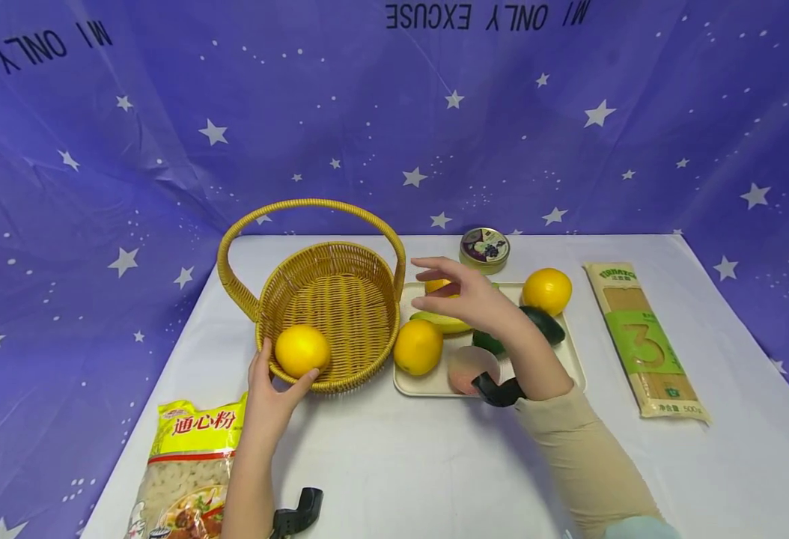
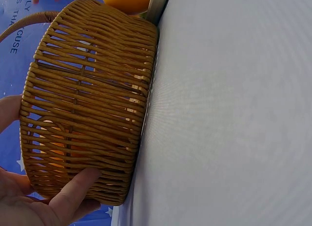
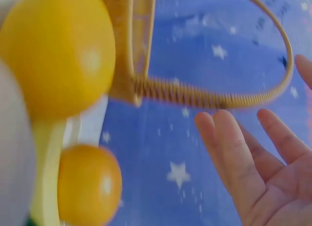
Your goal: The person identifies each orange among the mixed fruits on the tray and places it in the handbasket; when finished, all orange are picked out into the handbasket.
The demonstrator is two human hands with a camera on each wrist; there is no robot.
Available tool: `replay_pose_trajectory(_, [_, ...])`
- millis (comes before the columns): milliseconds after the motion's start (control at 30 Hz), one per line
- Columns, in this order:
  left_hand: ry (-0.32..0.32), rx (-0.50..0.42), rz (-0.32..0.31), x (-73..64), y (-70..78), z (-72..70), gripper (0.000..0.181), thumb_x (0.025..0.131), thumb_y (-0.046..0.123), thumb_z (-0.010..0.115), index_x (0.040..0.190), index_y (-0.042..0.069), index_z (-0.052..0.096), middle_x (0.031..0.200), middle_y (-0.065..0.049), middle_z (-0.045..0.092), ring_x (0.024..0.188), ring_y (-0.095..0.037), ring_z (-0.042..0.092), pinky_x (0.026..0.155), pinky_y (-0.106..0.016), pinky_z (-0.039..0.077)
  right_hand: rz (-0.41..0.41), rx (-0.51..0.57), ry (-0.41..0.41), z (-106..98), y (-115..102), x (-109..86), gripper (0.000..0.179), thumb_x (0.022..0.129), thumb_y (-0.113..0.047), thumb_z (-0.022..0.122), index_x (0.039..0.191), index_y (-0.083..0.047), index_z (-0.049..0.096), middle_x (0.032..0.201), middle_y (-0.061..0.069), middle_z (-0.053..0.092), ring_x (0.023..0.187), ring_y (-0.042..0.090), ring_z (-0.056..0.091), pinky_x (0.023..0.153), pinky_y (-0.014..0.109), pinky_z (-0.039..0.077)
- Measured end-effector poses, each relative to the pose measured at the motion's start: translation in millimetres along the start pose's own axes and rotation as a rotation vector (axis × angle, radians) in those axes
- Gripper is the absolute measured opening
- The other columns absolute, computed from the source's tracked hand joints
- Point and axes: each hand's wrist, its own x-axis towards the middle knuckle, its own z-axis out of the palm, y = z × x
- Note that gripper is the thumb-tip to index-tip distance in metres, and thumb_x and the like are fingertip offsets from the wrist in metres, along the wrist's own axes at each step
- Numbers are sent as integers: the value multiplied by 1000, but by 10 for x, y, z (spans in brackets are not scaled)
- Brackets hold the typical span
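A yellow wicker basket (image 1: 340, 314) with a tall hoop handle stands on the table, one orange (image 1: 303, 350) lying inside by its front left rim. My left hand (image 1: 278, 389) holds the basket at this rim. In the left wrist view its thumb (image 2: 75, 192) lies against the woven outer wall. My right hand (image 1: 468, 296) hovers over a cream tray (image 1: 428, 388), just right of the handle, fingers spread and holding nothing. On the tray are another orange (image 1: 418, 347), a banana (image 1: 445, 323), a dark green vegetable (image 1: 543, 325) and a pinkish round fruit (image 1: 473, 368).
One orange (image 1: 546, 292) sits at the tray's back right corner, and another (image 1: 438, 286) is partly hidden behind my right hand. A round tin (image 1: 485, 248) stands behind the tray. Packaged noodles (image 1: 647, 340) lie at right, a pasta bag (image 1: 189, 471) at front left.
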Motion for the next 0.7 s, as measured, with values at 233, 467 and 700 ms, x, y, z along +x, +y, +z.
replay_pose_trajectory(233, [-2, -11, 5, 6, -20, 8, 103, 87, 38, 72, 157, 17, 0, 160, -12, -3, 144, -38, 12, 111, -55, 21, 49, 40, 161, -472, 174, -271, 64, 90, -29, 70, 147, -19, 43, 134, 12, 54, 105, 26, 59, 84, 33, 53])
replay_pose_trajectory(467, [1, -6, 7, 7, -25, 10, 103, 86, 39, 72, 157, 16, 1, 159, -12, -2, 144, -38, 13, 112, -54, 20, 135, 55, 349, -913, 397, -549, 65, 92, -31, 67, 150, -19, 38, 138, 18, 48, 102, 13, 61, 80, 28, 54])
replay_pose_trajectory(700, [2, -9, 7, 13, -24, 8, 103, 86, 39, 73, 157, 16, 1, 160, -12, -1, 144, -38, 13, 112, -53, 21, 188, 191, 439, -1249, 734, -829, 67, 95, -23, 63, 152, -14, 31, 122, 4, 54, 92, 6, 65, 76, 19, 53])
